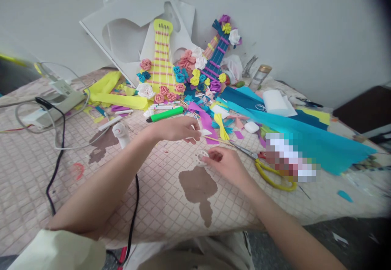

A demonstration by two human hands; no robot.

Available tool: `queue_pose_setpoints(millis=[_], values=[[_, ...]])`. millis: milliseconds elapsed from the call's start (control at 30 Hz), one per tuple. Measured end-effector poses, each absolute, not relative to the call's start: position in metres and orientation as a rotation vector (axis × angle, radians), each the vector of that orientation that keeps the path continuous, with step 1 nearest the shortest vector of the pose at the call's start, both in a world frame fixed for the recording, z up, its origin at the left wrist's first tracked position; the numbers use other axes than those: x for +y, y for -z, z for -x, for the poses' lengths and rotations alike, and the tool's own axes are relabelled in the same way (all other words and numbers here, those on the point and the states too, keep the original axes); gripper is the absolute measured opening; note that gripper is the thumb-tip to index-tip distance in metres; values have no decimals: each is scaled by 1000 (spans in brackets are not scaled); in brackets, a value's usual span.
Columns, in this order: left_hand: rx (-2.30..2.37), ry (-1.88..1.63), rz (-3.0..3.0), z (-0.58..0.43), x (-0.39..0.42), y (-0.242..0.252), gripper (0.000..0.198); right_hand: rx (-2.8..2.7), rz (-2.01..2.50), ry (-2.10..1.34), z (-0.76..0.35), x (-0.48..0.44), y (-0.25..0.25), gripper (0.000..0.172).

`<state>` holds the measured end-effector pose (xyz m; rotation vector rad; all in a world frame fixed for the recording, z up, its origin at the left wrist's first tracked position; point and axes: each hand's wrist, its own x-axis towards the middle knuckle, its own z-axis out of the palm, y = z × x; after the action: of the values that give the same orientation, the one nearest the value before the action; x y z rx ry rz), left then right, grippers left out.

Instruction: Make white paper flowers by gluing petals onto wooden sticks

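My left hand (179,128) hovers over the table with its fingers pinched on a small white piece of paper (205,132). My right hand (224,162) rests on the table just below it, fingertips pressing on a small white perforated disc (200,156). A thin wooden stick (218,140) lies between the two hands. Yellow-handled scissors (269,172) lie right of my right hand. A white glue gun (121,133) lies left of my left forearm.
Paper guitars decorated with paper roses (161,64) lean against the wall beside white cut card (128,29). Blue paper sheets (305,135), yellow paper (116,95), a green marker (165,114), scraps, a power strip (58,99) and black cable (58,156) crowd the table.
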<state>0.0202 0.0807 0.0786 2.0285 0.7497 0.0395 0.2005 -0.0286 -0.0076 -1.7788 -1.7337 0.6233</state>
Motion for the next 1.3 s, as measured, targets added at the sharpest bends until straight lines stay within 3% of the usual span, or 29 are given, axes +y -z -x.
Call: queue_pose_setpoints(millis=[300,667,900,1300], values=[[672,-194,-2039,-17,78,-85,24,-1615,1725,-627,-192,-32,17,7],[210,-326,-1795,-18,74,-90,4,-1045,1256,-745,-191,-46,-28,24],[154,-203,-1651,-23,69,-84,7,-1035,1074,-796,-189,-57,-48,30],[128,-143,-1602,-20,66,-85,5,-1273,1167,-630,-200,-63,-63,6]])
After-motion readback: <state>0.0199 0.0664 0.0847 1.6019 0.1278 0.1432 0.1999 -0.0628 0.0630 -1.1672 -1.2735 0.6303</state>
